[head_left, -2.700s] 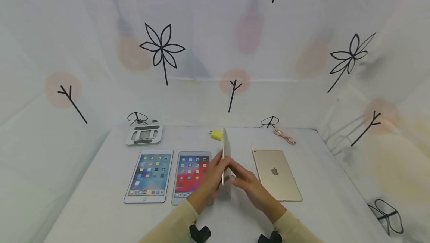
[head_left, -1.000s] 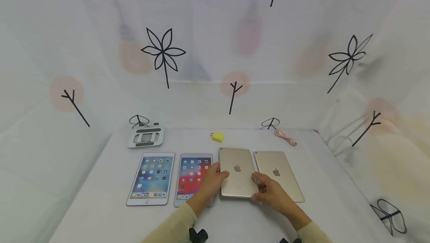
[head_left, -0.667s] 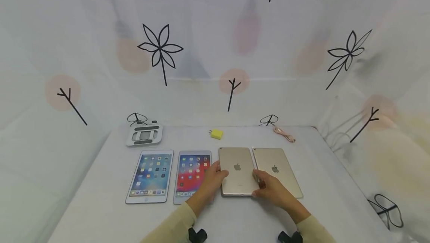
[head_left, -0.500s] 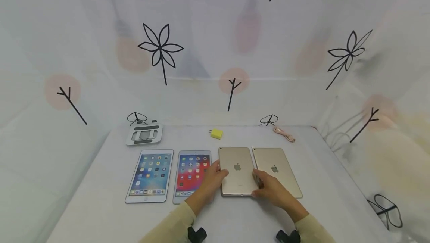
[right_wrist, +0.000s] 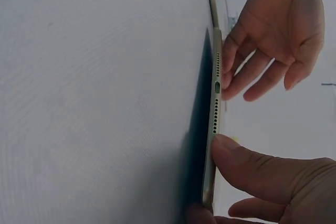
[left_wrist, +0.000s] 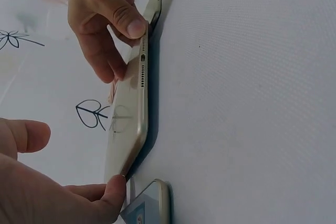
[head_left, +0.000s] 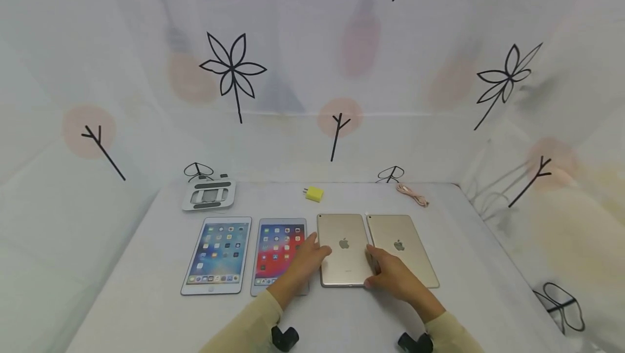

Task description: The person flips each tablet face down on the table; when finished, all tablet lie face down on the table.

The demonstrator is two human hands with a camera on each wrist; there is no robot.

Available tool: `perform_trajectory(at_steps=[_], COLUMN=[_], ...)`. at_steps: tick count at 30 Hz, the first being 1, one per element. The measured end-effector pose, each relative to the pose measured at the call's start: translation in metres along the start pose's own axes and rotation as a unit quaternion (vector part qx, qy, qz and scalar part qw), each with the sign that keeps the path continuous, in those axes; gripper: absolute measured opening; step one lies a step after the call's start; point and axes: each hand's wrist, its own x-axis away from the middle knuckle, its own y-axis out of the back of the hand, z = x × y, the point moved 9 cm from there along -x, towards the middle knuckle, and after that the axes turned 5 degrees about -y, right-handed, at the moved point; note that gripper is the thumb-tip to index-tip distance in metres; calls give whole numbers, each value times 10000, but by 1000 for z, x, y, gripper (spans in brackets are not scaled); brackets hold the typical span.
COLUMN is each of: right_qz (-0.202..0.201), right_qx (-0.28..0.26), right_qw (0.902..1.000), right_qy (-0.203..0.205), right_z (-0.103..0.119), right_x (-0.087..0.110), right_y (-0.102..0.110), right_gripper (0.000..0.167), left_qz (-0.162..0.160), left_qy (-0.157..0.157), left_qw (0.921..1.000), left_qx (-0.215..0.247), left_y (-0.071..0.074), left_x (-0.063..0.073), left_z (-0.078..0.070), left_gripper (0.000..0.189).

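Note:
A gold tablet (head_left: 343, 261), back up with a logo, lies low over the table in front of me. At its left edge my left hand (head_left: 304, 260) touches with the fingertips; the left wrist view shows its thumb (left_wrist: 35, 136) raised off the tablet. Round the near right corner my right hand (head_left: 396, 276) grips it, the thumb (right_wrist: 231, 156) against the edge with the port and speaker holes. Close to its right is a second gold tablet (head_left: 402, 250), also back up. On the left are two white tablets with lit screens, one blue (head_left: 218, 252), one red and blue (head_left: 273, 250), partly under my left hand.
At the back left stands a grey-white folding stand (head_left: 210, 196). A yellow charger plug (head_left: 314, 194) and a coiled pink cable (head_left: 412, 196) lie along the back of the white-covered table (head_left: 337, 326). Patterned cloth walls (head_left: 293, 71) surround it.
The gold tablet stood on edge between both hands; it has turned down with its back up, beside the other gold one. My hands spread to its sides, then barely move over the last second.

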Motion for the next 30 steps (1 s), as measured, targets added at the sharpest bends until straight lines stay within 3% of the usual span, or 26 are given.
perform_trajectory(at_steps=[11,17,22,26,30], right_qz=[-222,-198,-297,-484,-153], right_qx=[557,782,988,733,-536], right_qw=[9980,9966,9939,9951,9976], right_qy=[184,169,397,461,409], right_z=[8,10,18,30,41], right_x=[2,2,2,1,-4], right_y=[-8,-9,-4,-1,-9], right_gripper=[71,61,59,63,68], left_qz=[-27,-71,-45,-194,-623], left_qy=[112,97,44,-75,45], left_qw=[9994,9994,9997,9997,9980], left_qx=[329,335,249,133,99], left_y=[3,4,8,26,68], left_x=[0,2,3,2,5], left_z=[5,3,1,-1,3], left_gripper=[76,73,70,66,64])
